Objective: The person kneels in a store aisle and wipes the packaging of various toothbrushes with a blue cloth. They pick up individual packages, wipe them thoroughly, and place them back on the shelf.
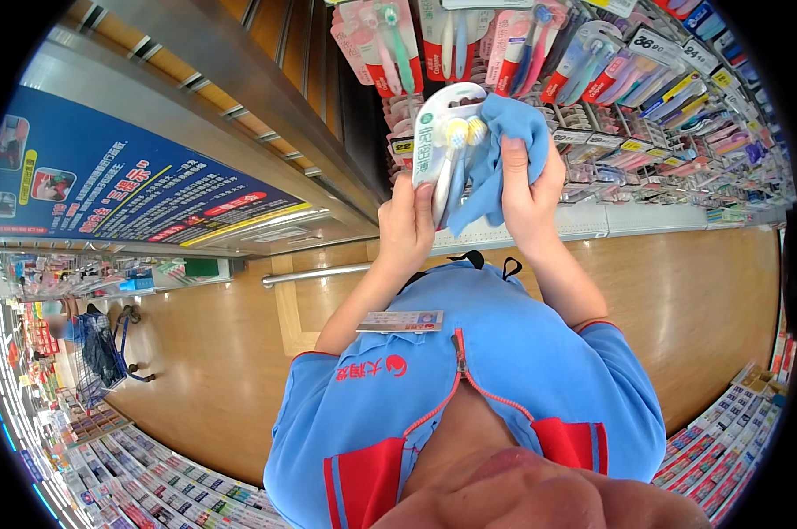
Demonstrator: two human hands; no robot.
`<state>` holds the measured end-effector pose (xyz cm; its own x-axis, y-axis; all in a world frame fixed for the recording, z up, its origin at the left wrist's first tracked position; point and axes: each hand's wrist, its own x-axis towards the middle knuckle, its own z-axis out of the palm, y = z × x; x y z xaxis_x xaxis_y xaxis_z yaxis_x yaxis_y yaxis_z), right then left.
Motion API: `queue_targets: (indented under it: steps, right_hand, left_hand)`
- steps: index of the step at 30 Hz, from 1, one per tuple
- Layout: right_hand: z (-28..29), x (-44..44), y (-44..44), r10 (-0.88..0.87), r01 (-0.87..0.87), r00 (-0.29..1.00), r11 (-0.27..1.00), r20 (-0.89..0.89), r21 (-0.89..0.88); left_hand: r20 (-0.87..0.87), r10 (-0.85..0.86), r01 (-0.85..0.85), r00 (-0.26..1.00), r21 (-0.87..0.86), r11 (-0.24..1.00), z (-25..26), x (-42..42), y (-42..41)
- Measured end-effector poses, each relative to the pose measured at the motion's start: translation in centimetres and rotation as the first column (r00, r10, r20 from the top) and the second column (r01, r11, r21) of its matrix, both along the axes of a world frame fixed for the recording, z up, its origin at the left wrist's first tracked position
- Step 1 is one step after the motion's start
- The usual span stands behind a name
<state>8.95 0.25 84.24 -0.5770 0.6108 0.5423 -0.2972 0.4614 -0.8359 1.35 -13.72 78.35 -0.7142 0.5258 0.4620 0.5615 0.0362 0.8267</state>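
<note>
My left hand [408, 221] grips the lower left edge of a blister pack of toothbrushes [438, 152]. Two brushes with white-and-yellow heads show through the clear plastic, one handle white and one blue. In my right hand [534, 182] is a bunched blue cloth [497, 159], pinched under the thumb. The cloth lies against the right side of the pack and hides part of it. Both hands are held out before my chest, in front of the toothbrush racks.
Hanging toothbrush packs [391, 46] and tiered shelves with price tags [626, 142] stand ahead. To the left are a metal-framed panel with a blue poster [140, 172] and a metal bar [315, 272]. A shopping cart [97, 350] stands farther left on the wooden-look floor [219, 390]. Stocked shelves [167, 476] lie behind.
</note>
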Motion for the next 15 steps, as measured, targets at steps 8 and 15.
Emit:
queue_targets:
  steps: [8,15]
  right_hand:
    - [-2.3,-1.0,-2.9,-0.035,0.028,0.999,0.974,0.027,0.226]
    - [-4.6,-0.5,-5.0,-0.033,0.018,0.999,0.933,0.037,0.361]
  left_hand:
    - [0.150,0.005,-0.014,0.989,0.064,0.998,0.1,-0.3,-1.5]
    - [0.250,-0.045,0.009,0.967,0.146,0.989,-0.3,-0.9,-2.9]
